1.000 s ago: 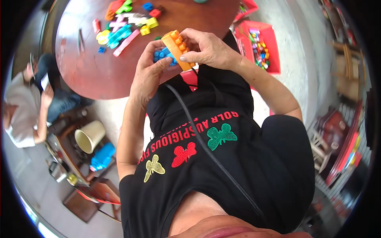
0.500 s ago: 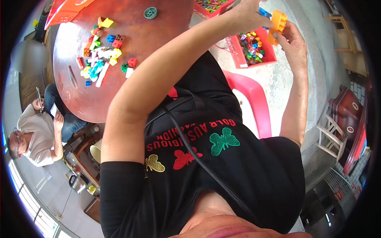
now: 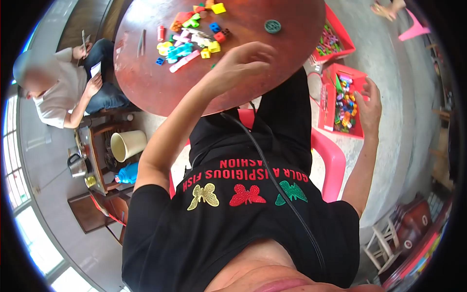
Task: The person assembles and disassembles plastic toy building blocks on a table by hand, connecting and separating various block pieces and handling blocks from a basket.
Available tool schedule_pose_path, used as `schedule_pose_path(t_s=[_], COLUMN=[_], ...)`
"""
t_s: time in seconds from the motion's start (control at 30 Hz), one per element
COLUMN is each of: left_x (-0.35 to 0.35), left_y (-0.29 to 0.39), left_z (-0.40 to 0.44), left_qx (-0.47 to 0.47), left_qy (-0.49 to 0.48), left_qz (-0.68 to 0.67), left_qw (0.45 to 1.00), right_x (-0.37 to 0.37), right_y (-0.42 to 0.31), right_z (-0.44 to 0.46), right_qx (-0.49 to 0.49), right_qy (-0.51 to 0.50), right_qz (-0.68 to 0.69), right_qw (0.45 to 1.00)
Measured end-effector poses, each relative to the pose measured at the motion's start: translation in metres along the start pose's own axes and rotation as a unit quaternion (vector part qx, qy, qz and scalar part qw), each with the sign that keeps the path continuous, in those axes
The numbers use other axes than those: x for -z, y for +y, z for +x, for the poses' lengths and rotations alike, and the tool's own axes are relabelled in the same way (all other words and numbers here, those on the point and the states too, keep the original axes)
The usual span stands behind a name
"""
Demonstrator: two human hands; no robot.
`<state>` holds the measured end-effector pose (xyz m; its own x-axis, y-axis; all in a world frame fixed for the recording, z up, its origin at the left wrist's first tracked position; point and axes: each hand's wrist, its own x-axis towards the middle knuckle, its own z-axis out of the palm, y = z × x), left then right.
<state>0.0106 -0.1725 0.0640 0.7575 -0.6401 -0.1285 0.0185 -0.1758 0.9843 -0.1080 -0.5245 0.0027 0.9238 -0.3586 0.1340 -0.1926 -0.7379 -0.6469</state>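
My left hand [image 3: 243, 65] is over the near side of the round brown table [image 3: 155, 95], fingers loosely bent and apart, with nothing visible in them. Just left of it lies a loose group of building blocks: a yellow block [image 3: 214, 46], a light pink stick [image 3: 185, 61], cyan pieces [image 3: 179, 52] and a blue block [image 3: 214, 27]. A green wheel [image 3: 272, 26] rests farther back on the tabletop. At the right, my right hand [image 3: 370, 107] is open beside the edge of a red box [image 3: 328, 104] full of colorful blocks [image 3: 346, 104].
A second red box [image 3: 348, 36] with small pieces stands behind the first. To the left sits a person [image 3: 58, 90] with paper and a pen. A pink chair [image 3: 331, 160] is under me; a cream bin [image 3: 127, 145] stands left. Another person's limb shows at top right.
The orange piece in my right hand and the blue one at my left have left the hands. My left hand has swung left over the table; my right has lowered beside the box. The view has shifted.
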Motion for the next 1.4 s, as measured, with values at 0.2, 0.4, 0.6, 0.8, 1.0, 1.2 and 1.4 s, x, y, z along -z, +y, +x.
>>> schedule_pose_path(t_s=[0.2, 0.4, 0.6, 0.8, 1.0, 1.2, 1.4], left_x=[0.088, 0.122, 0.134, 0.142, 0.144, 0.147, 0.159], left_y=[-0.045, -0.071, -0.082, -0.076, -0.080, -0.080, -0.098], left_z=[-0.082, -0.108, -0.115, -0.122, -0.122, -0.119, -0.122], left_qx=[-0.018, -0.075, -0.094, -0.073, -0.054, -0.030, -0.091], left_qy=[0.245, 0.296, 0.307, 0.307, 0.297, 0.249, 0.214], left_qz=[-0.221, -0.276, -0.358, -0.371, -0.417, -0.561, -0.614], left_qw=[0.944, 0.912, 0.877, 0.873, 0.857, 0.789, 0.754], right_x=[-0.058, -0.149, -0.266, -0.301, -0.269, -0.242, -0.260], right_y=[-0.111, -0.218, -0.285, -0.297, -0.297, -0.367, -0.386], right_z=[0.058, 0.129, 0.190, 0.205, 0.176, 0.062, 0.036], right_qx=[0.198, 0.432, 0.373, 0.384, 0.202, 0.279, 0.515], right_qy=[-0.055, -0.061, -0.164, -0.203, -0.238, -0.440, -0.341], right_qz=[0.068, -0.026, -0.151, -0.240, 0.039, 0.280, 0.129], right_qw=[0.976, 0.900, 0.901, 0.868, 0.949, 0.806, 0.776])
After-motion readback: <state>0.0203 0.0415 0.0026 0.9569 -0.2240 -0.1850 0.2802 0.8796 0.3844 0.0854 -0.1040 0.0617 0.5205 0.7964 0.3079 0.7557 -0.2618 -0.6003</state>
